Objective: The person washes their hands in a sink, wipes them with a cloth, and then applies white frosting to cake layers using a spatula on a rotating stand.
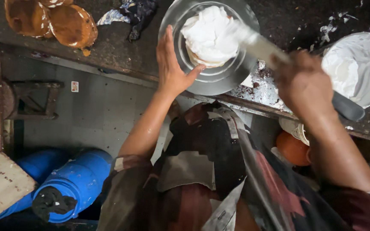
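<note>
A round cake coated in white cream (208,36) sits on a shiny silver metal plate (219,79). The dark brown tabletop (120,47) is speckled with white smears. Two golden-brown bare cake rounds (52,21) lie on it. A grey bowl holds white cream (358,66). Bright blue plastic barrels (76,179) stand on the grey floor (95,111).

A small white and red rectangular label (74,86) lies on the grey floor (103,111).

Grey tiled floor (103,107), blue barrels (76,184), dark worktop (120,47)
</note>
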